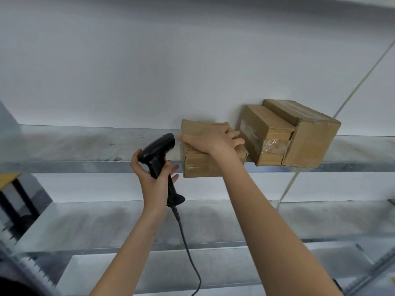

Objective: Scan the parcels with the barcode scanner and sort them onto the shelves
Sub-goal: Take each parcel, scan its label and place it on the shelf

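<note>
Nearest, the left hand grips the barcode scanner. Beyond, the right hand, fingers spread flat, presses a parcel onto the upper shelf, left of two shelved boxes. Placement looks nearly finished; next, release and withdraw.

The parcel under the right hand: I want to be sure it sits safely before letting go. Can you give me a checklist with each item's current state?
1. Parcel fully on the upper shelf: not ok, its front overhangs the edge.
2. Right hand steadying it: ok, resting on top.
3. Gap to the neighbouring box: ok, apart.
4. Barcode scanner secure in the left hand: ok.
5. Already scanned: cannot tell.
</note>
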